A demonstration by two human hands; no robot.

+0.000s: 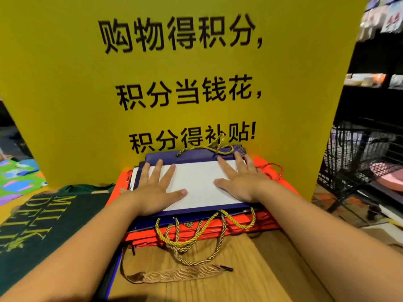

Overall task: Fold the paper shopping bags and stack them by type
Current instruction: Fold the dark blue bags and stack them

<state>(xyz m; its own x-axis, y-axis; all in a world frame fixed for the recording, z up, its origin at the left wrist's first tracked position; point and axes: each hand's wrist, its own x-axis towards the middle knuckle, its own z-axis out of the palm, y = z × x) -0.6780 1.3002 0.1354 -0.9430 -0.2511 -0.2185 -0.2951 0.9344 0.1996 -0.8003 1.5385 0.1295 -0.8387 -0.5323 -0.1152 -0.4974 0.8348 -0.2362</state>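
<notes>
A navy bag [196, 184] with a white panel is laid flat atop folded orange bags [218, 233]; gold rope handles [192, 238] are draped forward. A dark green bag [43, 225] is laid flat alongside.

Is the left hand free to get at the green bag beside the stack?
Probably yes. The left hand lies flat and empty on the blue bag, and the green bag lies uncovered just to its left on the table, nothing between.

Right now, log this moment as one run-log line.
left hand flat, pressing | right hand flat, pressing | blue bag folded, topmost | orange bags beneath | green bag apart, left
</notes>
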